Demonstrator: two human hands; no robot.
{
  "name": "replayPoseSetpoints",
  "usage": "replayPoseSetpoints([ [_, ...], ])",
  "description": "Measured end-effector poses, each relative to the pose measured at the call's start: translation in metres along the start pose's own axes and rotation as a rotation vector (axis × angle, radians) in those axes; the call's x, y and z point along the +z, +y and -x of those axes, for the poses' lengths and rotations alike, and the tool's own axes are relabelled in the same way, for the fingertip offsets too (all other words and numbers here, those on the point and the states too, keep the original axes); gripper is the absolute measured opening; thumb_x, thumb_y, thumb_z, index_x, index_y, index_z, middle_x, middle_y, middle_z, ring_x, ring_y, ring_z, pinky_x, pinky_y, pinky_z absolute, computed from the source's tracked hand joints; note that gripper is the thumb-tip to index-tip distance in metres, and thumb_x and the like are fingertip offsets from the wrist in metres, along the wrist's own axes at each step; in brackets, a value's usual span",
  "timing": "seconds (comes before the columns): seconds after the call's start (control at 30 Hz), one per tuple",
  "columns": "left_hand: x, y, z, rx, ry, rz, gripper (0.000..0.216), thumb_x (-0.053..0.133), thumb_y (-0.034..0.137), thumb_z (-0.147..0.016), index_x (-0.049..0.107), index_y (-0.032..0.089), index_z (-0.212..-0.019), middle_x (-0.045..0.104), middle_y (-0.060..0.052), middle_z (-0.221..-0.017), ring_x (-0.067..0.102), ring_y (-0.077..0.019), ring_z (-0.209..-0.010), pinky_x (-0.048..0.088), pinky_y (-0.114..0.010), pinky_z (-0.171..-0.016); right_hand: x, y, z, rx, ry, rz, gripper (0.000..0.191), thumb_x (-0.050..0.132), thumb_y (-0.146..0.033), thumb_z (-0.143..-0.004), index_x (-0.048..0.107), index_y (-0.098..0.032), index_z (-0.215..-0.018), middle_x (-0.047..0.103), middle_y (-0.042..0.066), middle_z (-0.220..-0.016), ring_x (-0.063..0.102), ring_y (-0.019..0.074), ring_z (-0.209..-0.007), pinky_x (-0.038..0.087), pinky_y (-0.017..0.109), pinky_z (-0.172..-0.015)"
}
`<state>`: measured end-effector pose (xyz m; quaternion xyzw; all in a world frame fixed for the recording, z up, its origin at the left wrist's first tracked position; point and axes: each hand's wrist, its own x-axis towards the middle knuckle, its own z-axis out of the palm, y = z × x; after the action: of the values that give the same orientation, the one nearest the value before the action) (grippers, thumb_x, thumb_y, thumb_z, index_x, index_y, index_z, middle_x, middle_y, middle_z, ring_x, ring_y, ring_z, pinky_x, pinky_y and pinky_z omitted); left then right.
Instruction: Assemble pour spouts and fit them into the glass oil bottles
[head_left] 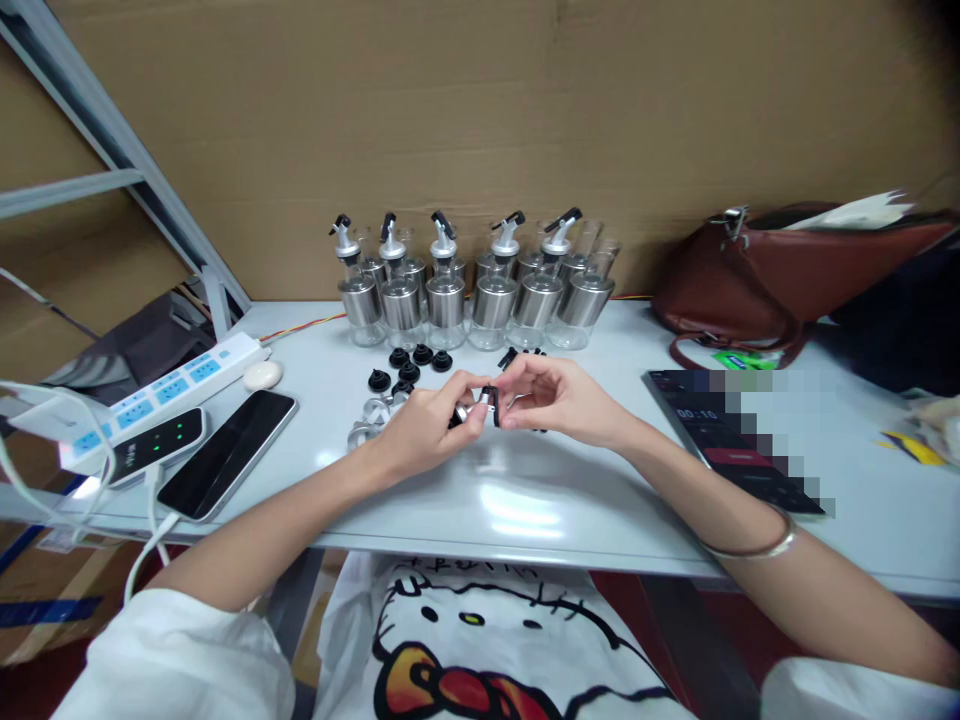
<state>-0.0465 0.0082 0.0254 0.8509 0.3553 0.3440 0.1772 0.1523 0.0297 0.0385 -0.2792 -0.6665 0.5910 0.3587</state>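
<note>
Both my hands meet over the middle of the white table. My left hand pinches a small silver and black pourer spout, and the fingertips of my right hand close on its black end. Just behind my hands lie several loose black caps and a few silver rings. Farther back stands a row of glass and steel dispenser bottles, some fitted with spouts.
A black phone, a power bank and a white power strip lie at the left with cables. A dark tablet lies at the right, a brown bag behind it. A cardboard wall backs the table.
</note>
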Motion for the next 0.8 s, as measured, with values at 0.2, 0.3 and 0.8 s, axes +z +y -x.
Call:
replayPoseSetpoints([
  [0.2,0.0002,0.0003,0.0005,0.002,0.005,-0.036,0.031,0.037,0.028,-0.09,0.055,0.014,-0.112,0.063,0.002,-0.065,0.055,-0.0091,-0.051,0.04,-0.018,-0.053,0.0022,0.0013,0.0006,0.0,0.0,0.02,0.03,0.08,-0.021,-0.064,0.056,-0.017,-0.081,0.069,-0.001,-0.071,0.067,0.0118,-0.067,0.054,0.027,-0.065],
  [0.3,0.0001,0.0005,0.0001,-0.004,0.016,-0.001,0.031,0.038,0.026,-0.089,0.055,0.013,-0.112,0.064,0.002,-0.063,0.054,-0.0087,-0.05,0.04,-0.018,-0.052,0.0014,0.0023,0.0008,0.0,0.001,0.007,0.026,0.076,-0.018,-0.067,0.057,-0.017,-0.084,0.069,-0.002,-0.069,0.067,0.0112,-0.065,0.054,0.027,-0.065],
  [0.8,0.0015,-0.0001,0.0021,0.023,0.039,-0.028,0.029,0.038,0.028,-0.09,0.055,0.014,-0.109,0.063,0.002,-0.062,0.057,-0.0091,-0.05,0.041,-0.018,-0.052,0.0006,0.0059,-0.0008,0.063,-0.011,-0.143,0.027,0.08,-0.014,-0.063,0.061,-0.016,-0.082,0.072,-0.002,-0.065,0.068,0.009,-0.061,0.055,0.02,-0.061],
])
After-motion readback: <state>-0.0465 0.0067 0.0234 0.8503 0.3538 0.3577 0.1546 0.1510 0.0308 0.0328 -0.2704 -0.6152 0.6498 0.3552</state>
